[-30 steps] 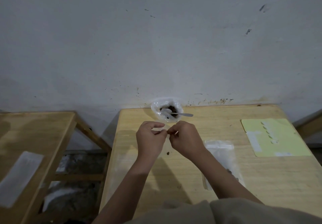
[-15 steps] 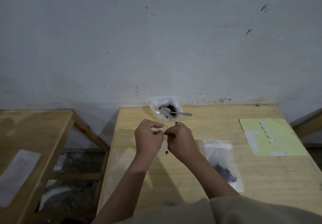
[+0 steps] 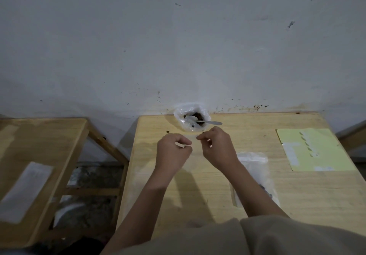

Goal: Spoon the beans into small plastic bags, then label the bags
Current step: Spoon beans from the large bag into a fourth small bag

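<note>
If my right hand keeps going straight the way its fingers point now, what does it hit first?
The right hand points left, so it would most likely meet the fingertips of the left hand first, though depth between them is unclear.

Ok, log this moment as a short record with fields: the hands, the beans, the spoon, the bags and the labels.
left hand: fingers curled, pinching one edge of a thin clear small plastic bag
right hand: pinching the other edge
bean supply: crumpled clear plastic bag of dark beans at the table's far edge
spoon: metal spoon resting in the bean supply, handle pointing right
filled bag: clear bag with dark beans lying flat, partly under the right forearm
labels: pale yellow label sheet on the light wooden table
</note>
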The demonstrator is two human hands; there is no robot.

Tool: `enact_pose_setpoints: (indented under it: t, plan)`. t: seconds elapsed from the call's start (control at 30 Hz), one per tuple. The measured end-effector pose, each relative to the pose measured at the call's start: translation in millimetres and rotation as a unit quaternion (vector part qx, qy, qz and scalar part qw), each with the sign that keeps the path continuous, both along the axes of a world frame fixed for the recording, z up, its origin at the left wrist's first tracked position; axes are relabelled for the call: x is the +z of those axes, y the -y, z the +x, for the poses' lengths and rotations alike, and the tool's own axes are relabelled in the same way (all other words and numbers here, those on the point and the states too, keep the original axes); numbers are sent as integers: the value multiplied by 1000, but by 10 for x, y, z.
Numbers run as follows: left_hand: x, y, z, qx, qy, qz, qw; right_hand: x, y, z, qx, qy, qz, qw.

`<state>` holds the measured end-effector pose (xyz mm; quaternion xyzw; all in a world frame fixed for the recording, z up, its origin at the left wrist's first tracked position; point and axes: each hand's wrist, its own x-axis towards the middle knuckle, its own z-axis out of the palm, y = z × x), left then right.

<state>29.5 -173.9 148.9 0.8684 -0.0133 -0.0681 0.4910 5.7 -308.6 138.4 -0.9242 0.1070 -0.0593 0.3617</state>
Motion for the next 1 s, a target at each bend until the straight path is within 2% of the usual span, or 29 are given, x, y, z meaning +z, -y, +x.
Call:
enact_pose_setpoints:
  t: [0.17,0.3,0.33,0.4,0.47,0.5,0.63,0.77,1.0]
  plan:
    - [14,58,-65,-25,0,-45,999,71,67,-16,24,-78,34,996]
    - [18,17,-59,-77,12,-131,988,125,114,-13,21,-68,61,996]
    - [-22,-15,-58,-104,24,-109,988,135,134,-2,5,-67,80,995]
    - [-166,-97,-39,-160,66,11,985,162,182,29,-18,-67,120,990]
    - [-330,-176,-6,-187,103,117,970,192,216,56,-24,-65,155,986]
    - [-395,-202,7,-189,116,142,965,207,228,65,-21,-68,164,984]
    - [-529,-238,72,-163,160,160,960,210,263,109,7,-93,164,982]
    - [-632,-267,99,-163,199,140,956,256,307,144,37,-121,169,977]
    - [-825,-367,112,-150,184,159,958,312,401,245,76,-171,153,970]
